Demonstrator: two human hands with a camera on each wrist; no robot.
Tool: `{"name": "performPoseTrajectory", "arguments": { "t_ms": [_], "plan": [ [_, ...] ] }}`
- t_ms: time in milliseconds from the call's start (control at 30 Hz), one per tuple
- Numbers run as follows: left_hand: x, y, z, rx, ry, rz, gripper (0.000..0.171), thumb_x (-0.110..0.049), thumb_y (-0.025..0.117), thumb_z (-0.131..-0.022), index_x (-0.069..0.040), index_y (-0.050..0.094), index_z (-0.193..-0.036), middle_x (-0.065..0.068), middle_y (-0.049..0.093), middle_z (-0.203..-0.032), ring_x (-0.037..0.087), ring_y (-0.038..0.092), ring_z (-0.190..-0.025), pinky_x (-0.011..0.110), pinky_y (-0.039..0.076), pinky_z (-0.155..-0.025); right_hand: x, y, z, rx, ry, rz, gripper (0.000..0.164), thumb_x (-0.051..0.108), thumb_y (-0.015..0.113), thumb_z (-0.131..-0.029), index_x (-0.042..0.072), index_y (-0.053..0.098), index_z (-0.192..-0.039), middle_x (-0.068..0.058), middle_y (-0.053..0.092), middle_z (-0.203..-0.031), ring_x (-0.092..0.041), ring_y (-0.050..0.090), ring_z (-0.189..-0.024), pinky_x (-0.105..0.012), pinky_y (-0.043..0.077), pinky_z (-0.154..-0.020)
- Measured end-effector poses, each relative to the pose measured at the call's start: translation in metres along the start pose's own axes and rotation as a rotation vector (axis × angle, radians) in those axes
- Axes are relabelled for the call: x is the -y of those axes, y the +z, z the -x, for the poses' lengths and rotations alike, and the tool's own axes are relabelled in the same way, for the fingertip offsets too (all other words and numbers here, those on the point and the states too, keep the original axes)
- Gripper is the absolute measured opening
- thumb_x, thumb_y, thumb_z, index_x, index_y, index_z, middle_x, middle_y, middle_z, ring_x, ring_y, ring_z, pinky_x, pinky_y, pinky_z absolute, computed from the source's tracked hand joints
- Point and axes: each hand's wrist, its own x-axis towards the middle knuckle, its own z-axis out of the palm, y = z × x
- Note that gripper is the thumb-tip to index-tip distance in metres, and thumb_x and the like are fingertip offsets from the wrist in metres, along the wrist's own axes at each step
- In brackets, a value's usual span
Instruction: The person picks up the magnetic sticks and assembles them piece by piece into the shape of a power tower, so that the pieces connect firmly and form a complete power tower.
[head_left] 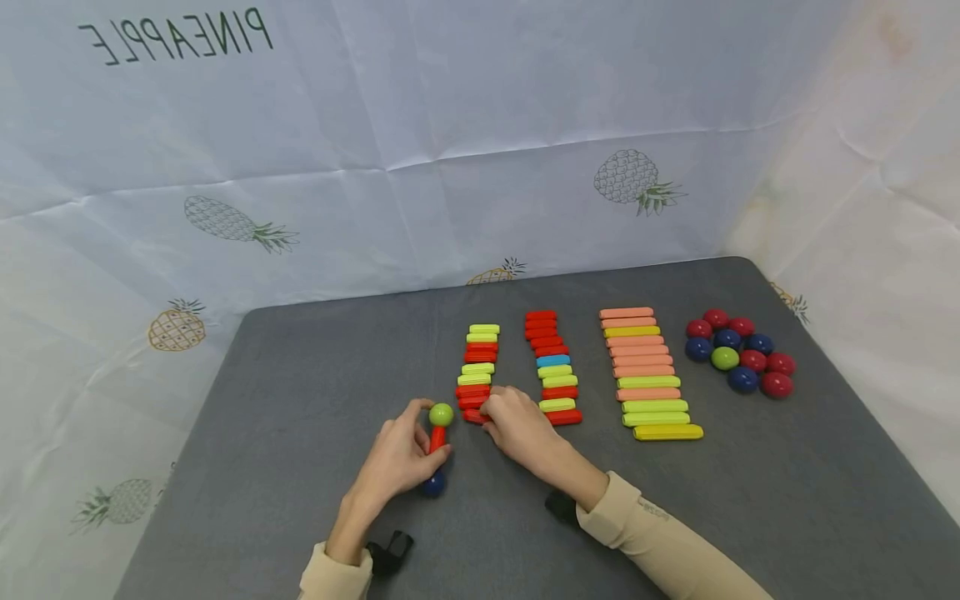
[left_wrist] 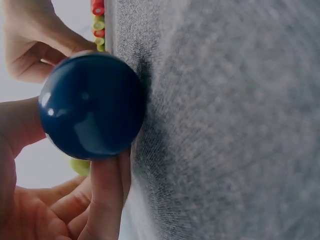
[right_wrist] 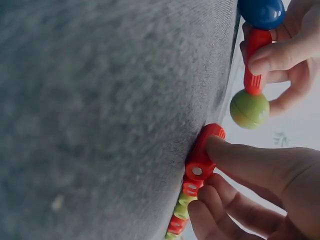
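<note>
My left hand [head_left: 397,457] pinches a red rod [head_left: 438,439] between thumb and fingers. A lime green ball [head_left: 441,414] sits on the rod's far end and a dark blue ball [head_left: 432,484] on its near end. That blue ball [left_wrist: 92,107] fills much of the left wrist view. With thumb and fingers, my right hand [head_left: 525,425] grips another red rod [head_left: 474,416] at the near end of the leftmost column. In the right wrist view this rod [right_wrist: 202,157] shows a silvery disc in its end face.
Short red and lime rods [head_left: 478,368] form the left column. A middle column includes a blue rod [head_left: 553,361], and longer peach, lime and yellow rods [head_left: 641,361] lie further right. Several red, blue and green balls [head_left: 753,361] cluster near the right edge of the grey table [head_left: 315,375].
</note>
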Motion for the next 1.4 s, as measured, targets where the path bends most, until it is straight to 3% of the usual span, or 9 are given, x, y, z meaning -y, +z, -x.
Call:
{"name": "performPoseTrajectory", "arguments": {
  "t_ms": [200, 400, 500, 600, 700, 833, 1067, 1233, 1400],
  "plan": [
    [0.000, 0.002, -0.001, 0.014, -0.013, -0.017, 0.048, -0.018, 0.083, -0.084, -0.004, 0.057, -0.123, 0.004, 0.061, -0.075, 0.006, 0.049, -0.050, 0.022, 0.042, -0.048, 0.001, -0.003, 0.002, 0.049, 0.065, -0.066, 0.015, 0.008, 0.086, -0.081, 0.007, 0.074, -0.072, -0.003, 0.060, -0.066, -0.014, 0.048, -0.058, -0.024, 0.044, -0.056],
    [0.001, 0.006, -0.005, -0.024, 0.065, -0.046, 0.049, -0.021, 0.082, -0.087, -0.004, 0.065, -0.129, 0.009, 0.066, -0.102, 0.005, 0.055, -0.064, 0.020, 0.048, -0.059, 0.000, 0.000, 0.003, 0.093, 0.069, -0.115, 0.016, 0.007, 0.084, -0.083, 0.006, 0.072, -0.072, 0.004, 0.042, -0.061, -0.010, 0.038, -0.054, -0.021, 0.032, -0.050],
    [0.001, 0.006, -0.008, -0.024, 0.095, -0.018, 0.037, -0.015, 0.079, -0.088, -0.002, 0.069, -0.122, 0.010, 0.068, -0.103, 0.004, 0.057, -0.065, 0.019, 0.048, -0.059, 0.000, -0.001, 0.003, 0.130, 0.071, -0.173, 0.017, 0.005, 0.081, -0.085, 0.005, 0.071, -0.071, 0.003, 0.036, -0.060, -0.009, 0.032, -0.049, -0.020, 0.026, -0.047],
    [0.000, 0.005, -0.010, -0.021, 0.098, 0.019, 0.031, -0.010, 0.079, -0.088, -0.001, 0.071, -0.116, 0.010, 0.069, -0.101, 0.004, 0.060, -0.063, 0.018, 0.049, -0.056, 0.001, -0.002, 0.004, 0.153, 0.067, -0.240, 0.005, 0.005, 0.079, -0.086, 0.002, 0.077, -0.082, -0.002, 0.054, -0.058, -0.006, 0.035, -0.045, -0.019, 0.029, -0.045],
    [-0.001, 0.005, -0.011, -0.037, 0.099, 0.029, 0.029, -0.008, 0.080, -0.087, -0.001, 0.072, -0.113, 0.011, 0.069, -0.099, 0.004, 0.061, -0.063, 0.017, 0.050, -0.057, 0.002, -0.004, 0.005, 0.171, 0.044, -0.301, 0.004, 0.006, 0.078, -0.087, 0.003, 0.080, -0.087, -0.005, 0.059, -0.056, -0.005, 0.035, -0.043, -0.018, 0.028, -0.044],
    [-0.003, 0.004, -0.011, -0.044, 0.097, 0.051, 0.028, -0.008, 0.080, -0.086, -0.002, 0.072, -0.112, 0.012, 0.069, -0.102, 0.003, 0.061, -0.063, 0.018, 0.050, -0.057, 0.004, -0.004, 0.007, 0.185, 0.020, -0.353, 0.005, 0.006, 0.076, -0.088, 0.004, 0.079, -0.085, 0.003, 0.041, -0.049, -0.004, 0.031, -0.040, -0.018, 0.024, -0.043],
    [-0.002, 0.001, -0.010, 0.031, 0.122, 0.074, 0.031, -0.012, 0.078, -0.089, -0.002, 0.071, -0.118, 0.011, 0.068, -0.103, 0.002, 0.060, -0.066, 0.018, 0.051, -0.059, 0.002, -0.003, 0.009, 0.183, 0.022, -0.369, 0.010, 0.006, 0.075, -0.088, 0.002, 0.080, -0.095, 0.008, 0.042, -0.051, -0.003, 0.033, -0.039, -0.017, 0.026, -0.042],
    [0.000, 0.000, -0.010, 0.108, 0.179, 0.068, 0.031, -0.014, 0.078, -0.089, -0.005, 0.070, -0.118, 0.009, 0.066, -0.106, 0.010, 0.063, -0.077, 0.020, 0.055, -0.063, -0.001, -0.003, 0.011, 0.188, 0.005, -0.356, 0.012, 0.004, 0.075, -0.088, 0.001, 0.080, -0.098, 0.007, 0.039, -0.053, -0.004, 0.030, -0.040, -0.017, 0.024, -0.043],
    [0.000, 0.001, -0.010, 0.162, 0.265, -0.010, 0.032, -0.023, 0.079, -0.089, -0.012, 0.071, -0.117, 0.004, 0.065, -0.115, 0.016, 0.061, -0.097, 0.032, 0.055, -0.082, -0.003, -0.004, 0.011, 0.207, -0.014, -0.349, 0.013, 0.005, 0.074, -0.089, 0.001, 0.080, -0.100, 0.006, 0.039, -0.054, -0.004, 0.030, -0.041, -0.017, 0.024, -0.044]
  ]
}}
